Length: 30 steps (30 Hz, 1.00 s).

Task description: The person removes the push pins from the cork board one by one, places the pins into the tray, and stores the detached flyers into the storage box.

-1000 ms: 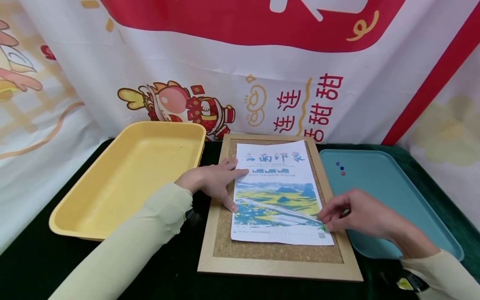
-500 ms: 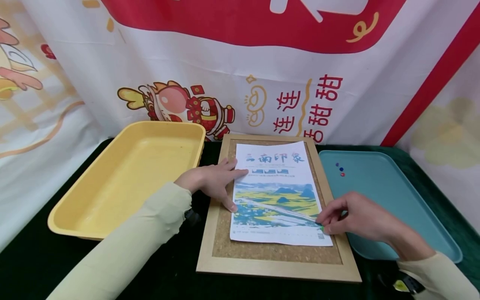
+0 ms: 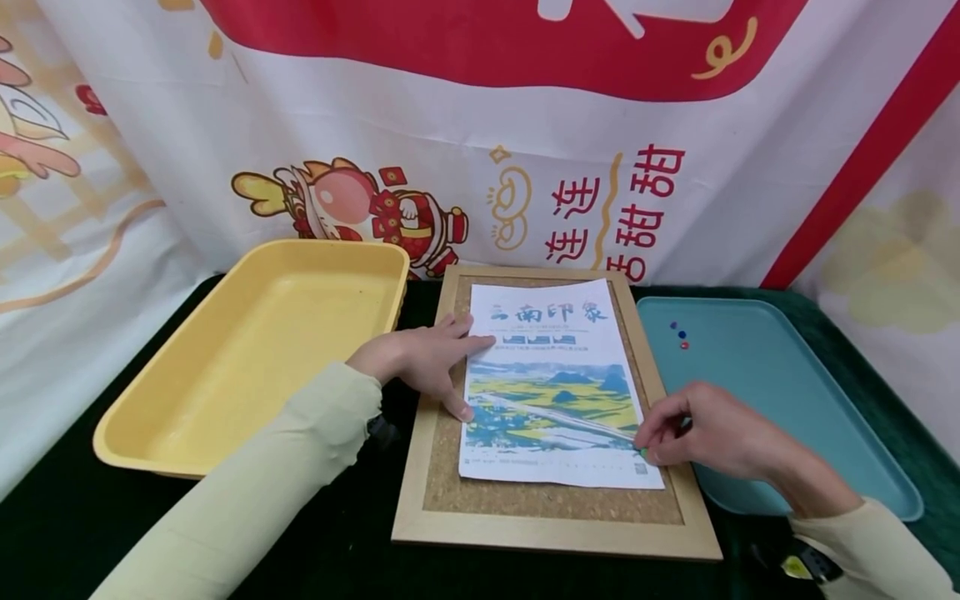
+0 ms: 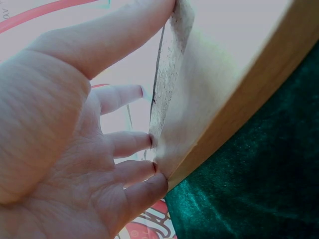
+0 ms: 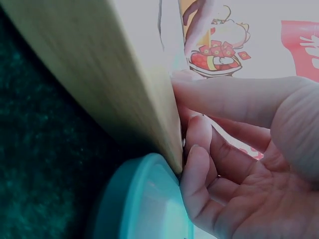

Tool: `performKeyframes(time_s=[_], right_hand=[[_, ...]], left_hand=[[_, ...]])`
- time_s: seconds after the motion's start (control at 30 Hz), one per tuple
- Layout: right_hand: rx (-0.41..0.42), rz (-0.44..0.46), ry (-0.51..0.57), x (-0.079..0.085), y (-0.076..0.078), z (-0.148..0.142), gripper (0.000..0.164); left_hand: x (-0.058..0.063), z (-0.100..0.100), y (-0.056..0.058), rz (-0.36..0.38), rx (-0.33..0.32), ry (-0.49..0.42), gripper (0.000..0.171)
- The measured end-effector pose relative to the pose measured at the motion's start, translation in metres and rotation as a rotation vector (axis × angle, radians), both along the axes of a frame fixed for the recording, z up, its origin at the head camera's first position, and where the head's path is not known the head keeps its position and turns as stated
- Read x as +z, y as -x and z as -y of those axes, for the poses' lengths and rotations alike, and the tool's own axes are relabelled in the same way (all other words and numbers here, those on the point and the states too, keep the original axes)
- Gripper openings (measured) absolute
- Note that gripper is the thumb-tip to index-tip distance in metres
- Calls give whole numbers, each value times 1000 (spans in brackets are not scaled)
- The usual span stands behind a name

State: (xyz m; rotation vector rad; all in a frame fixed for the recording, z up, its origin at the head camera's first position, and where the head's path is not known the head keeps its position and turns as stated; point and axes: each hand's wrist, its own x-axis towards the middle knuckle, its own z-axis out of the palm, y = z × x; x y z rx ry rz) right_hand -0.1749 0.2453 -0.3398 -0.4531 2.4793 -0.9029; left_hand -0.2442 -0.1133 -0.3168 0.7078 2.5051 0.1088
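Note:
A printed landscape poster (image 3: 551, 333) lies on a wood-framed cork board (image 3: 555, 502). My left hand (image 3: 435, 362) rests with spread fingers over the poster's left edge, its thumb at the lower left. In the left wrist view, the fingertips meet the cork and frame (image 4: 219, 94). At the poster's lower right edge, my right hand (image 3: 712, 429) pinches a small green pushpin (image 3: 643, 452), mostly hidden by thumb and fingers. The right wrist view has my right hand (image 5: 249, 149) with thumb and curled fingers close against the board's side.
Left of the board stands a deep yellow tray (image 3: 172, 367). A shallow teal tray (image 3: 780, 367) lies at the right, partly under the right arm, with several small blue and red pins (image 3: 682, 335) in it. Dark green cloth covers the table; a printed banner (image 3: 480, 117) hangs behind.

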Motion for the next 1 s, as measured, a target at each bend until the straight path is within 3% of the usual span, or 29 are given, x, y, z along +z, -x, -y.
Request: performKeyframes(time_s=[0.57,1.0], right_hand=[[53,-36,-16,0,0,2,4],[33,-6,-49,0,-1,7,5]], left_hand=[[0,1,0,4,5,1,106],[0,1,0,1,0,-4,106]])
